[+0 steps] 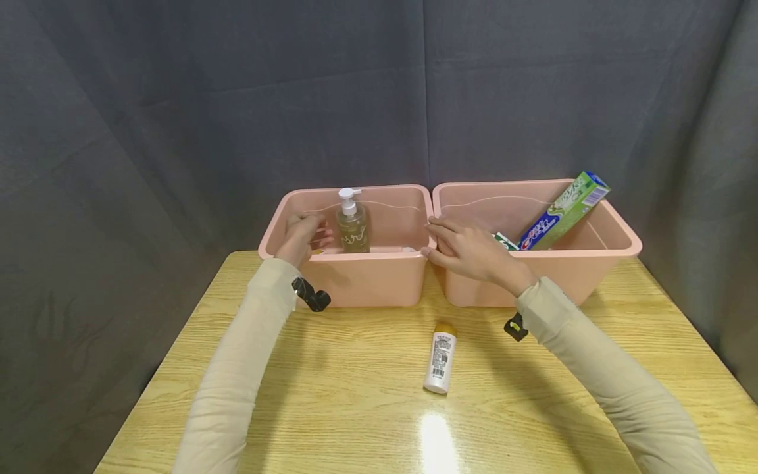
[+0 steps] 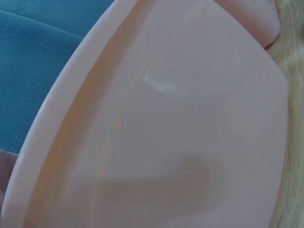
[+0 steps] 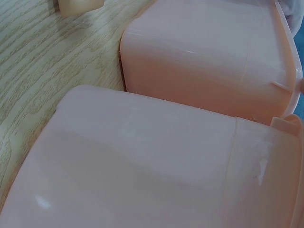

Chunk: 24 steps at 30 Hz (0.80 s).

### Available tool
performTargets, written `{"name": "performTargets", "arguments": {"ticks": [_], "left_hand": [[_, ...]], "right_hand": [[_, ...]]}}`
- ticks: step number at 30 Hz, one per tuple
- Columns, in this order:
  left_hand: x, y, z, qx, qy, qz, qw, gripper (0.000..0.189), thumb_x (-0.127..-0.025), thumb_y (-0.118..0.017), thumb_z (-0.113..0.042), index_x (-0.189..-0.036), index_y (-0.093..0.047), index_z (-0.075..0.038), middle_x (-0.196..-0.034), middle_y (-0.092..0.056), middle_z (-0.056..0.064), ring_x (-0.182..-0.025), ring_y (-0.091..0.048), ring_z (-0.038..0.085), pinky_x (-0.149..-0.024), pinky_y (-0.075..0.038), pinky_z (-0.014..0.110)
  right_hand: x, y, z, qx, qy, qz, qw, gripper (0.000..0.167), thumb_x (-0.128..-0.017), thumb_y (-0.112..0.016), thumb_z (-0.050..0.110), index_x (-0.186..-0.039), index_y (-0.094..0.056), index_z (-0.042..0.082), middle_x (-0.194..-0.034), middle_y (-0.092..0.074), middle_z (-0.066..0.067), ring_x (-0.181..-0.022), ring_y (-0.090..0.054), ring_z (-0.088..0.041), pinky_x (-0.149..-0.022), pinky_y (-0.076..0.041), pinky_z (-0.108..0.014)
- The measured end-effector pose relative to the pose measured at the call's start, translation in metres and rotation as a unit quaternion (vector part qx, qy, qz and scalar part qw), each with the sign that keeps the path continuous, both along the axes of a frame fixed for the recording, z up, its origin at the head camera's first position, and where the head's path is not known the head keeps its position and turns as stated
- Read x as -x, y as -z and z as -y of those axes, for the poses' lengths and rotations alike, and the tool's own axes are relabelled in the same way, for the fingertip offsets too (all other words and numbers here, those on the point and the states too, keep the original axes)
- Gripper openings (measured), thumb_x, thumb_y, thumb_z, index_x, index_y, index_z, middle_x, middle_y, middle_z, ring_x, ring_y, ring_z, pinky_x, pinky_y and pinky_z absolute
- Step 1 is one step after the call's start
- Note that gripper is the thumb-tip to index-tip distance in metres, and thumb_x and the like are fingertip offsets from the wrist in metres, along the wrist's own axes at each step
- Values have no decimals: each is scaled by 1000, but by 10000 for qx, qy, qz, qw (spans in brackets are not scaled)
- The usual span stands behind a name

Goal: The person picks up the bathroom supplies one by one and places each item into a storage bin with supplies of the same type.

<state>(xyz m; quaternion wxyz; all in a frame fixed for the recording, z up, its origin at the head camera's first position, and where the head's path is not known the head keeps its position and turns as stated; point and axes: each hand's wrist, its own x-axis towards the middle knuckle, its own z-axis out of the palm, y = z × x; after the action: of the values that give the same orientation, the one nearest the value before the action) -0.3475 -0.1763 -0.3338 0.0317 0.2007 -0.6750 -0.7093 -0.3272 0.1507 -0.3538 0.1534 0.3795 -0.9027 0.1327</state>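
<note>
My left hand (image 1: 303,238) reaches over the front left of the left pink bin (image 1: 361,280), fingers loosely extended just left of a pump bottle (image 1: 354,230). That bottle stands upright in the bin, with a white pump and yellowish-green contents. My right hand (image 1: 470,250) lies across the front left corner of the right pink bin (image 1: 592,270), its fingertips and thumb at the neighbouring right rim of the left bin. The wrist views mostly show bin walls; only a sliver of the left hand (image 2: 5,171) appears in the left one.
A white bottle with a yellow cap (image 1: 440,361) lies on the wooden table (image 1: 355,382) before the bins. A green and blue toothpaste box (image 1: 562,212) leans in the right bin beside a small green-and-white pack (image 1: 506,241). A dark curtain (image 1: 355,92) hangs behind.
</note>
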Motion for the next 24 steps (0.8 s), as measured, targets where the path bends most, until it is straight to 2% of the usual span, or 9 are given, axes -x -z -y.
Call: {"name": "performTargets", "arguments": {"ticks": [6, 11, 15, 18, 20, 22, 24], "left_hand": [[1, -2, 1, 141, 25, 57, 9999, 6, -97, -56, -11, -101, -56, -7, -109, -62, 15, -74, -67, 15, -82, -57, 32], [2, -2, 0, 220, 27, 44, 9997, 8, -97, -57, -13, -103, -56, -8, -102, -62, 12, -82, -68, 20, -88, -55, 36], [3, -3, 0, 189, 82, 63, 9998, 18, -99, -56, -15, -112, -58, -4, -106, -61, 13, -91, -68, 23, -89, -54, 36], [3, -2, 1, 172, 142, 60, 9997, 29, -100, -55, -17, -123, -56, -1, -112, -61, 14, -94, -67, 23, -83, -57, 31], [3, -2, 2, 144, 172, 36, 9997, 31, -100, -56, -19, -126, -56, -1, -113, -61, 14, -93, -66, 22, -79, -58, 28], [2, -2, 2, 95, 184, -18, 9998, 29, -100, -57, -20, -122, -57, -1, -111, -61, 14, -88, -67, 20, -78, -58, 27], [2, -2, 3, 53, 190, -80, 9998, 28, -99, -59, -21, -119, -58, -1, -106, -61, 12, -82, -66, 17, -82, -57, 30]], "right_hand": [[0, -1, 0, 7, 50, 74, 10000, 64, -100, -48, 53, -143, -52, 5, -147, -48, -14, -136, -42, -37, -109, -37, -52], [0, -1, 0, 41, 73, 115, 9999, 65, -100, -48, 54, -143, -51, 5, -147, -48, -13, -135, -44, -36, -108, -38, -52], [0, 0, 0, 51, 31, 103, 9999, 64, -100, -48, 53, -143, -52, 5, -147, -49, -14, -134, -44, -37, -108, -38, -52], [2, 1, 0, 44, -10, 80, 10000, 64, -100, -49, 52, -142, -52, 3, -146, -49, -15, -133, -45, -38, -107, -39, -53], [2, 2, 0, 49, -21, 78, 10000, 64, -100, -49, 51, -141, -52, 3, -146, -49, -15, -133, -46, -38, -106, -39, -54], [3, 2, 0, 44, -23, 70, 10000, 64, -100, -49, 51, -141, -52, 3, -145, -50, -15, -132, -46, -38, -106, -39, -54], [3, 3, -1, 28, -44, 53, 10000, 64, -100, -49, 51, -142, -52, 3, -145, -50, -15, -133, -46, -39, -106, -39, -54]]}}
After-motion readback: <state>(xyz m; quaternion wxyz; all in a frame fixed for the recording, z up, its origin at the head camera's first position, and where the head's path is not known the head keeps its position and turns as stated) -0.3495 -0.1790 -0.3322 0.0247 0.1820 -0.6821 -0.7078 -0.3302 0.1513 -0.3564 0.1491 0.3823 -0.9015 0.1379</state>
